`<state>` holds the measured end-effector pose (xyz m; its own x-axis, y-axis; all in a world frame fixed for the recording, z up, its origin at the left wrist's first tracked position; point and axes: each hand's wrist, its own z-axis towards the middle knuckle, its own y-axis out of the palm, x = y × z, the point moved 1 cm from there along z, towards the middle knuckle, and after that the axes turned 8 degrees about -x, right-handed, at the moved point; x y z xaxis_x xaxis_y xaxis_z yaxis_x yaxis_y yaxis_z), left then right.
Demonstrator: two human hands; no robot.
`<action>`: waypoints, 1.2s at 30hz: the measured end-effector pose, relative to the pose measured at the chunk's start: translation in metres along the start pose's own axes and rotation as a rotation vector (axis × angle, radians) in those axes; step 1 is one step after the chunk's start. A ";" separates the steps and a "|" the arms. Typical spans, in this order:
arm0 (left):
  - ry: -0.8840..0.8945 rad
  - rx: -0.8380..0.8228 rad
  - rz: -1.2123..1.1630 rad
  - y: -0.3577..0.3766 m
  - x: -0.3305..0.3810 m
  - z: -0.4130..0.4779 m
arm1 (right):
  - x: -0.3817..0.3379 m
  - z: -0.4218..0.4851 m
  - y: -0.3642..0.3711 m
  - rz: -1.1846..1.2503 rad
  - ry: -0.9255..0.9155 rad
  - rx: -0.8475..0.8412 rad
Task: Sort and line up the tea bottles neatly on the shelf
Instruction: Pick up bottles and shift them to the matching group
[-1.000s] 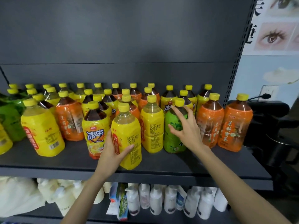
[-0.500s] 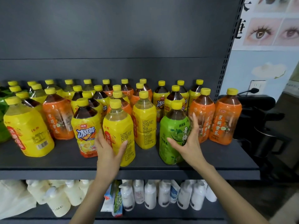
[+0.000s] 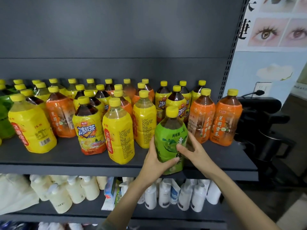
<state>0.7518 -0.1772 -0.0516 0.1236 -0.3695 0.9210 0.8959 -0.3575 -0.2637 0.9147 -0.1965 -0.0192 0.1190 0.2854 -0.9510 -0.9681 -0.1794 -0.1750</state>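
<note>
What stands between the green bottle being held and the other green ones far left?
The left hand and right hand hold the green bottle at the edge of the shelf. Toward the green group stand a yellow bottle, an iced tea bottle and a large yellow bottle. Carried in front of the edge, nothing visible blocks it.

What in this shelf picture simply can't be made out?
Head view throughout:
- green bottle: label partly covered by the left hand and right hand.
- back-row bottles: labels hidden by rows in front.
- far-left green bottles: cut off by the picture's edge.
- white bottles below: tops hidden behind the shelf, print too small.
</note>
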 end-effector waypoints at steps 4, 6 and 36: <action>0.000 0.109 -0.084 0.002 0.008 -0.015 | -0.006 -0.012 0.004 0.025 -0.045 -0.011; 0.003 0.179 -0.116 0.002 0.015 -0.027 | -0.011 -0.016 0.008 0.044 -0.068 -0.053; -0.030 0.896 0.032 -0.356 0.010 -0.308 | -0.055 0.067 0.312 -0.825 -0.366 0.004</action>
<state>0.3028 -0.3183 -0.0369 0.1544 -0.3410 0.9273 0.8872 0.4609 0.0218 0.5912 -0.2052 -0.0044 0.6994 0.6034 -0.3831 -0.6070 0.2185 -0.7641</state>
